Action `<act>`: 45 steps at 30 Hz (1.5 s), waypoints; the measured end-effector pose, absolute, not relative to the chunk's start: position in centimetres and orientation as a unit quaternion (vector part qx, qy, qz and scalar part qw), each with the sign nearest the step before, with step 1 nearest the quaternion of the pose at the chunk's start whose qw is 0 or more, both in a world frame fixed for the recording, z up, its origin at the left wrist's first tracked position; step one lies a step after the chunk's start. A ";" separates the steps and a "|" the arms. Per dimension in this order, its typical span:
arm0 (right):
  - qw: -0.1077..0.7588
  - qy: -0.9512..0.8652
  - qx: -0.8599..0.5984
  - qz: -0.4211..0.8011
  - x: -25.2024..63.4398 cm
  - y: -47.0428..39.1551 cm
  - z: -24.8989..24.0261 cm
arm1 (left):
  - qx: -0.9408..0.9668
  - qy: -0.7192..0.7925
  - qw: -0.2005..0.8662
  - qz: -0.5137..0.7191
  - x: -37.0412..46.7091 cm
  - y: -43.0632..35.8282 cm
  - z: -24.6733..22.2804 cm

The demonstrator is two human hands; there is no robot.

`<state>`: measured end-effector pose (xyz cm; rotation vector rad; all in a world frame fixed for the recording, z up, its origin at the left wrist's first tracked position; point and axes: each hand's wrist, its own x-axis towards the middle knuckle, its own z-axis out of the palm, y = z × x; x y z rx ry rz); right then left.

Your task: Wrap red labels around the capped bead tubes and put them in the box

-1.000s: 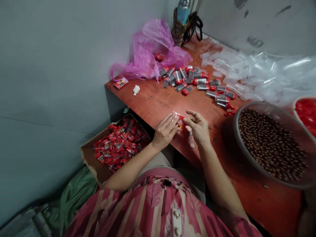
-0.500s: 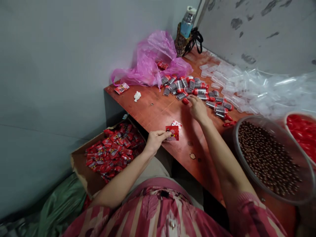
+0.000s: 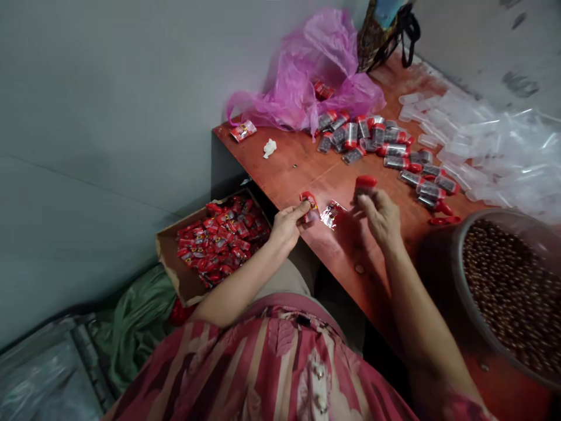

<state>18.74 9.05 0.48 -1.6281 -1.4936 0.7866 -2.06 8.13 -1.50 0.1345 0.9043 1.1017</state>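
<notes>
My left hand [image 3: 287, 227] pinches a small red printed packet [image 3: 309, 203], bowed open, over the table's near edge. To its right, my right hand [image 3: 380, 217] grips a small container with a red cap [image 3: 366, 182], held upright above the red-brown table [image 3: 280, 166]. Between the two hands another printed packet [image 3: 333, 214] lies flat on the tabletop. Behind them rests a pile of filled clear containers with red caps [image 3: 394, 149]. One more packet [image 3: 243, 131] lies by the table's left corner.
A cardboard box [image 3: 169, 248] of red packets stands below left. A large tub of brown beads [image 3: 512, 298] is at the right, with many clear empty tubes [image 3: 464, 126] behind it. A pink plastic bag [image 3: 302, 70] and a crumpled white scrap [image 3: 269, 148] are farther back.
My right hand has come back from the pile with a red-capped container. The packet in my left hand has changed from flat to bowed. The view has shifted, moving the table scene rightward.
</notes>
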 end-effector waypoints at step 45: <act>0.526 -0.426 -0.612 0.409 13.2 -2.6 -0.2 | 0.384 0.357 0.744 0.414 1.3 4.7 0.2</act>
